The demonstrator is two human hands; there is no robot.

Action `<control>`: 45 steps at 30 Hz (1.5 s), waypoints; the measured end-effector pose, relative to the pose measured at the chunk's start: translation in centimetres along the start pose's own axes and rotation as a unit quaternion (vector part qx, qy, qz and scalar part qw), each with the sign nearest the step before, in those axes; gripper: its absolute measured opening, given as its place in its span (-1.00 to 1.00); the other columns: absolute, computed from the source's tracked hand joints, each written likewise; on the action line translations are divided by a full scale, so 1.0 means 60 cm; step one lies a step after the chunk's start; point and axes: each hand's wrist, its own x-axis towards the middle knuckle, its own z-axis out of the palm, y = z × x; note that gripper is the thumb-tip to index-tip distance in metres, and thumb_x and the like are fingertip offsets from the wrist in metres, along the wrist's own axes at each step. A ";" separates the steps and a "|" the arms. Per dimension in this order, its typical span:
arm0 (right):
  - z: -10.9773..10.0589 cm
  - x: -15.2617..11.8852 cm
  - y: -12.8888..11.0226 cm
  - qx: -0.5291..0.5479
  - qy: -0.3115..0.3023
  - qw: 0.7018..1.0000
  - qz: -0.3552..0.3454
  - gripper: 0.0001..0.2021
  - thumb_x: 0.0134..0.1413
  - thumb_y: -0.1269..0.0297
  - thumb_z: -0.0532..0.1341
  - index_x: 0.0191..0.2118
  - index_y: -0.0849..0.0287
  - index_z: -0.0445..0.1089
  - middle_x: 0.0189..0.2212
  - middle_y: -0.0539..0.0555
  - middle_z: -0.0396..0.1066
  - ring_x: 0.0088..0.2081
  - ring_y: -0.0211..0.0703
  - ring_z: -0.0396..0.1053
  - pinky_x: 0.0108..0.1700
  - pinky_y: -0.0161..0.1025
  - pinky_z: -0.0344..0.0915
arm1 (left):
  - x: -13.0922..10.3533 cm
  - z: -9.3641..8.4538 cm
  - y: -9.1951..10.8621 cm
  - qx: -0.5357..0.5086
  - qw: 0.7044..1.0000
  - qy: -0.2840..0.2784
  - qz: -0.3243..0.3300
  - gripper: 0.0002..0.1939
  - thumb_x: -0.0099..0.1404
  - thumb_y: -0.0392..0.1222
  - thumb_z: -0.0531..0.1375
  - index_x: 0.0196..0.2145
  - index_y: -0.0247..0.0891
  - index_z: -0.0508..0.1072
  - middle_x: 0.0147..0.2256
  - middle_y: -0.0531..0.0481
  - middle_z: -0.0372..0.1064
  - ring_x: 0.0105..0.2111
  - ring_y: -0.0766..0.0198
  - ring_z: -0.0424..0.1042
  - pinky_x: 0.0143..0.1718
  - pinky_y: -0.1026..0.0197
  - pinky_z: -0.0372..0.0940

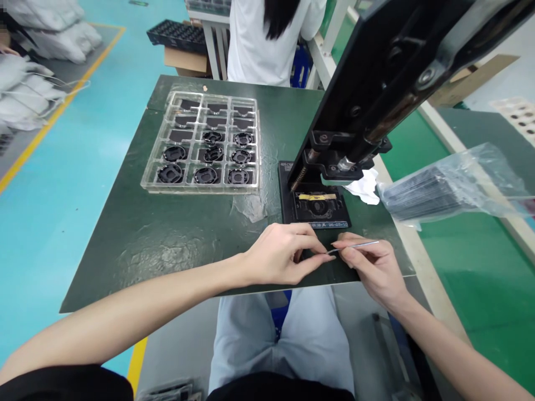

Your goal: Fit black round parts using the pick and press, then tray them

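Note:
My right hand [371,264] is closed around a thin silver tool [363,244], possibly tweezers, whose tip points left. That tip meets the fingertips of my left hand [288,253], which is pinched with thumb and forefinger together. Whatever the left fingers hold is too small to make out. Both hands are over the front edge of the green table, just before the black base plate [286,209] of a press. On this plate, a fixture holds a round dark part [320,207] with a yellow strip [307,197] above it.
The black press column [334,83] leans over the fixture. A clear compartment tray [200,189] with several round black parts stands left on the green table [134,234]. At right lie a white tissue [365,186] and a plastic bag of dark strips [434,189]. A person [261,50] is beyond the table.

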 end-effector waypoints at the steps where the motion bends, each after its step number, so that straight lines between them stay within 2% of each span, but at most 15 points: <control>1: 0.000 0.000 0.000 0.006 0.010 1.000 0.003 -0.89 0.27 0.17 0.39 -0.20 0.01 0.68 -0.61 0.02 0.31 -0.50 -0.27 0.25 -0.51 -0.38 0.17 | 0.001 0.000 0.000 0.002 1.000 0.005 -0.001 -0.84 0.39 -0.16 0.29 -0.27 -0.30 0.62 -0.34 0.04 0.50 -0.56 0.51 0.33 -0.52 0.40 0.23; 3: 0.002 0.000 0.000 0.028 0.038 0.999 0.018 -0.86 0.27 0.14 0.39 -0.26 0.05 0.67 -0.56 0.03 0.35 -0.54 -0.32 0.20 -0.54 -0.39 0.16 | 0.003 -0.001 -0.001 0.004 1.000 0.020 -0.002 -0.84 0.39 -0.15 0.30 -0.28 -0.29 0.62 -0.36 0.05 0.50 -0.57 0.51 0.31 -0.52 0.39 0.22; 5: 0.003 0.001 -0.001 0.049 0.058 0.997 0.033 -0.84 0.27 0.13 0.39 -0.26 0.08 0.65 -0.42 0.07 0.44 -0.56 -0.37 0.18 -0.56 -0.39 0.15 | 0.004 -0.002 -0.003 0.008 0.999 0.033 -0.002 -0.85 0.38 -0.15 0.31 -0.28 -0.28 0.61 -0.38 0.07 0.49 -0.58 0.52 0.29 -0.52 0.39 0.21; 8: 0.006 0.003 -0.006 0.031 0.058 0.997 0.037 -0.86 0.29 0.19 0.37 -0.25 0.12 0.63 -0.27 0.12 0.50 -0.58 -0.40 0.23 -0.57 -0.38 0.20 | 0.005 -0.003 -0.008 0.011 1.000 0.023 0.000 -0.86 0.39 -0.16 0.30 -0.29 -0.28 0.61 -0.39 0.08 0.48 -0.58 0.52 0.27 -0.51 0.38 0.20; 12: 0.014 0.001 -0.014 -0.030 0.041 0.999 -0.006 -0.87 0.29 0.26 0.35 -0.27 0.19 0.59 -0.36 0.10 0.49 -0.60 -0.36 0.30 -0.58 -0.39 0.26 | 0.005 -0.008 -0.013 0.023 1.000 -0.019 0.005 -0.86 0.42 -0.17 0.27 -0.27 -0.27 0.59 -0.35 0.06 0.49 -0.52 0.47 0.37 -0.47 0.37 0.24; 14: 0.019 -0.002 -0.015 -0.046 0.069 0.996 -0.035 -0.87 0.32 0.30 0.32 -0.28 0.21 0.54 -0.35 0.08 0.46 -0.60 -0.38 0.30 -0.59 -0.40 0.26 | 0.005 -0.012 -0.017 0.043 0.998 -0.033 0.011 -0.86 0.41 -0.13 0.27 -0.20 -0.26 0.57 -0.31 0.05 0.51 -0.45 0.43 0.43 -0.42 0.35 0.28; 18: 0.024 -0.008 -0.008 -0.088 0.119 0.985 -0.089 -0.87 0.36 0.40 0.23 -0.29 0.21 0.41 -0.36 0.04 0.36 -0.55 -0.37 0.28 -0.56 -0.41 0.23 | 0.005 -0.022 -0.021 0.111 0.991 -0.063 0.035 -0.59 0.33 0.06 0.34 -0.01 -0.25 0.47 -0.17 0.03 0.56 -0.28 0.29 0.52 -0.32 0.26 0.35; 21: 0.024 -0.011 0.001 -0.148 0.087 0.974 -0.150 -0.90 0.31 0.47 0.23 -0.28 0.21 0.38 -0.40 0.06 0.34 -0.41 -0.25 0.35 -0.45 -0.36 0.29 | 0.003 -0.024 -0.021 0.189 0.972 -0.120 0.071 -0.50 0.35 0.15 0.30 0.07 -0.25 0.41 -0.07 -0.01 0.56 -0.16 0.21 0.53 -0.31 0.21 0.37; 23: 0.023 -0.014 0.005 -0.179 0.067 0.967 -0.171 -0.90 0.28 0.52 0.23 -0.26 0.21 0.37 -0.40 0.06 0.33 -0.37 -0.23 0.34 -0.41 -0.34 0.27 | 0.001 -0.023 -0.019 0.227 0.961 -0.144 0.070 -0.49 0.37 0.15 0.29 0.10 -0.24 0.38 -0.09 -0.02 0.56 -0.15 0.19 0.52 -0.38 0.21 0.34; 28: 0.018 -0.020 0.009 -0.197 0.031 0.969 -0.144 -0.85 0.27 0.55 0.22 -0.28 0.20 0.30 -0.40 0.04 0.27 -0.39 -0.25 0.27 -0.42 -0.30 0.18 | 0.000 -0.019 -0.018 0.236 0.960 -0.146 0.041 -0.46 0.36 0.15 0.30 0.12 -0.24 0.34 -0.13 -0.02 0.54 -0.17 0.19 0.52 -0.38 0.21 0.33; 33: 0.018 -0.015 0.002 -0.235 -0.024 0.954 -0.184 -0.83 0.27 0.59 0.21 -0.28 0.20 0.27 -0.41 0.02 0.26 -0.37 -0.24 0.25 -0.37 -0.28 0.19 | 0.000 -0.020 -0.019 0.222 0.962 -0.153 0.035 -0.48 0.38 0.14 0.29 0.11 -0.24 0.33 -0.13 -0.03 0.54 -0.16 0.17 0.53 -0.33 0.21 0.35; 37: 0.020 -0.014 0.002 -0.254 -0.018 0.945 -0.205 -0.84 0.25 0.60 0.21 -0.24 0.21 0.29 -0.40 0.03 0.27 -0.36 -0.24 0.25 -0.36 -0.28 0.19 | 0.001 -0.021 -0.019 0.216 0.963 -0.156 0.028 -0.47 0.38 0.14 0.28 0.11 -0.24 0.31 -0.12 -0.04 0.53 -0.15 0.16 0.54 -0.32 0.21 0.36; 45: 0.021 -0.015 0.004 -0.260 -0.006 0.947 -0.191 -0.84 0.27 0.58 0.20 -0.27 0.20 0.27 -0.42 0.02 0.24 -0.39 -0.24 0.25 -0.40 -0.28 0.18 | 0.000 -0.017 -0.020 0.205 0.967 -0.148 0.018 -0.47 0.35 0.12 0.31 0.10 -0.23 0.30 -0.16 -0.03 0.53 -0.18 0.16 0.55 -0.29 0.22 0.36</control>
